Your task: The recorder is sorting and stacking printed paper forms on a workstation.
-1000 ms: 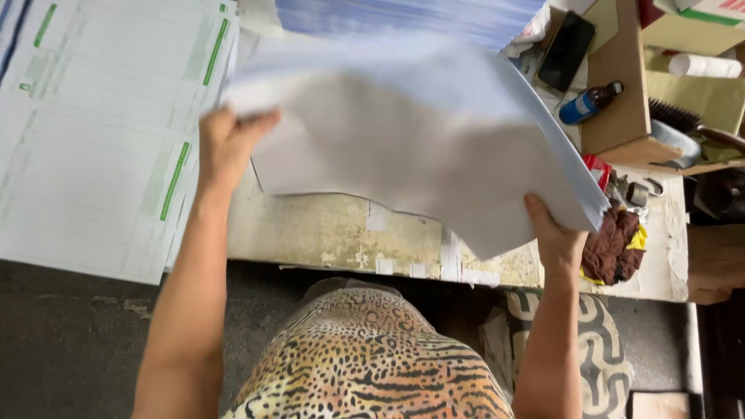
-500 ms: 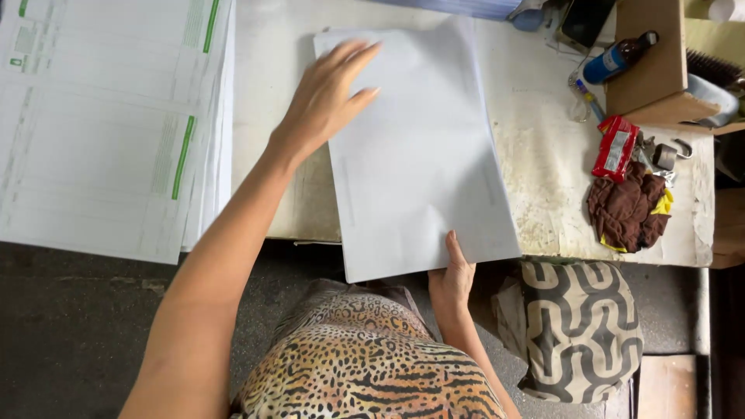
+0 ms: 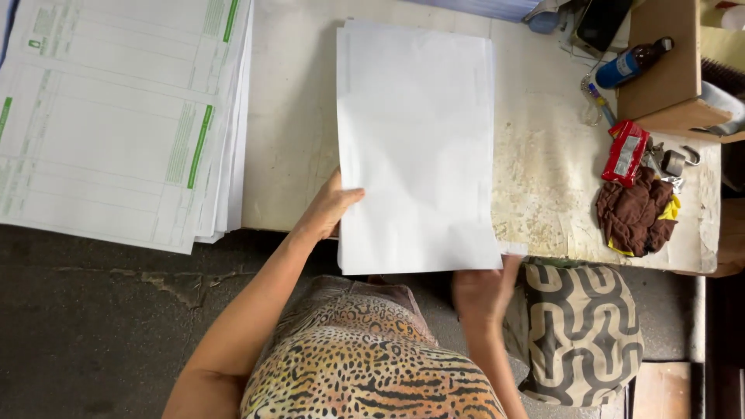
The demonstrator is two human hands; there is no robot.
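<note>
Nearest, the right hand [image 3: 483, 291] pinches the white paper sheets [image 3: 415, 147] from beneath at the desk [image 3: 295, 140] front edge, supporting the overhang. The left hand [image 3: 330, 208] grips their left side, steadying them. Farther left lies a printed form stack [image 3: 116, 116]; a brown rag [image 3: 632, 213] sits toward the right edge.

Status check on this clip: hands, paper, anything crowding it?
Left hand gripping the white sheets at their left edge. Right hand under the near right corner. Sheets flat on the table. Printed form stack left, brown cloth right, both apart.
</note>
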